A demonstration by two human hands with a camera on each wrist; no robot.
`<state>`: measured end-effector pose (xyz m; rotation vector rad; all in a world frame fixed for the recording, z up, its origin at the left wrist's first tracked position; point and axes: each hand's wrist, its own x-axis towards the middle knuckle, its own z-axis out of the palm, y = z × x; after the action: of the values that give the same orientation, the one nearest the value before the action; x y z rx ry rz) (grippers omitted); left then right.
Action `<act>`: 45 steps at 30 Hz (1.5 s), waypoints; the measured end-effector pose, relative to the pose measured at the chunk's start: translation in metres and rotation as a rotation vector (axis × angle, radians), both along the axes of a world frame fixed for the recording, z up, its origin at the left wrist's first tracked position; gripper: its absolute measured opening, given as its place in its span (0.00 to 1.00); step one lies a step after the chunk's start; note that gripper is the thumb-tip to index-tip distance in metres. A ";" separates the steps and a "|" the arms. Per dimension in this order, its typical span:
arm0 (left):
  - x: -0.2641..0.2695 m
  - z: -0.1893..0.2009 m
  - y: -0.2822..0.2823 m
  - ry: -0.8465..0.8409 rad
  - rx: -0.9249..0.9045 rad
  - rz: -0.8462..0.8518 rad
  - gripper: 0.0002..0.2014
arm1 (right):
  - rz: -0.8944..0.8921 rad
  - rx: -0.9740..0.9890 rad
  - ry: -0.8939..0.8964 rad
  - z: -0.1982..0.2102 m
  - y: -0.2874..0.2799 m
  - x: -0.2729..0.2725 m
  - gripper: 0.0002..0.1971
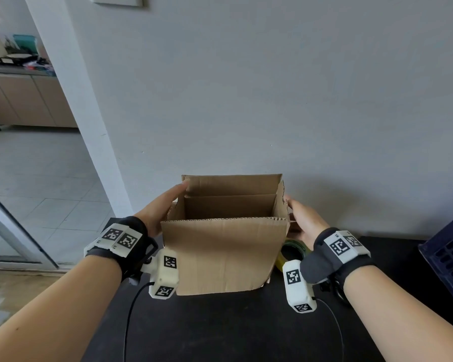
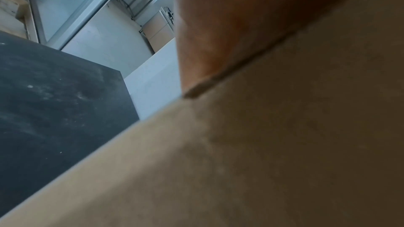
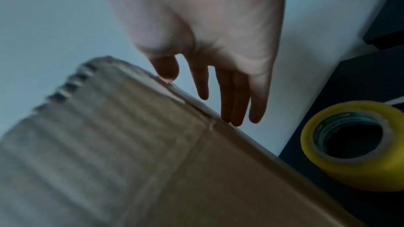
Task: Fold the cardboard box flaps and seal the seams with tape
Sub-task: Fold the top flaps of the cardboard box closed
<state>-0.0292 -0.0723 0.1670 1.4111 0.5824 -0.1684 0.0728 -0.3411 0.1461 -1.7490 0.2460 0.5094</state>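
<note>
The open brown cardboard box stands on the black tabletop. My left hand and right hand flank it, fingers straight, touching its sides. The yellow tape roll lies just right of the box.

From my head view the cardboard box hides most of the tape roll beside my right hand; the left-wrist picture is blurred.
</note>
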 end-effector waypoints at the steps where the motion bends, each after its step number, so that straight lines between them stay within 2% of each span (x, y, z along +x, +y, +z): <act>1: 0.001 -0.002 0.000 0.000 -0.015 0.006 0.29 | 0.018 -0.009 0.003 -0.001 0.000 0.001 0.26; 5: 0.004 -0.007 0.002 -0.006 -0.083 0.116 0.31 | 0.026 0.031 0.062 -0.003 -0.003 0.000 0.14; 7: 0.004 -0.008 -0.002 -0.032 -0.104 0.113 0.30 | 0.017 0.015 0.067 -0.003 -0.001 -0.002 0.11; 10: 0.004 -0.013 -0.001 -0.098 -0.131 0.125 0.23 | -0.002 0.018 0.066 -0.003 0.001 -0.002 0.13; 13: 0.004 -0.015 0.003 -0.142 -0.187 0.130 0.27 | -0.007 0.070 0.080 -0.004 -0.001 -0.001 0.13; 16: 0.005 -0.012 0.003 -0.123 -0.172 0.152 0.23 | 0.018 0.097 0.084 -0.004 -0.004 -0.002 0.09; 19: 0.009 -0.012 0.003 -0.108 -0.119 0.132 0.26 | 0.059 0.094 0.077 -0.001 -0.005 -0.005 0.09; 24: 0.010 -0.016 0.005 -0.097 -0.079 0.138 0.19 | 0.089 0.072 0.082 0.003 -0.006 -0.009 0.16; 31: 0.005 -0.014 0.007 -0.088 -0.107 0.105 0.24 | 0.222 0.010 -0.021 -0.002 -0.008 -0.011 0.22; 35: 0.006 -0.019 0.009 -0.100 -0.078 0.115 0.20 | 0.192 0.001 -0.022 -0.005 -0.008 -0.009 0.26; 39: 0.003 -0.024 0.010 -0.091 -0.075 0.114 0.23 | 0.183 0.029 -0.027 -0.006 -0.010 -0.009 0.19; 41: 0.002 -0.027 0.011 -0.062 -0.085 0.108 0.20 | 0.187 0.039 -0.036 -0.005 -0.011 -0.011 0.14; 45: 0.001 -0.032 0.008 -0.010 -0.032 0.081 0.17 | 0.144 0.020 -0.082 -0.004 -0.012 -0.009 0.16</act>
<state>-0.0284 -0.0640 0.1353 1.3545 0.6247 -0.1059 0.0633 -0.3527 0.1418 -1.7715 0.0567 0.5401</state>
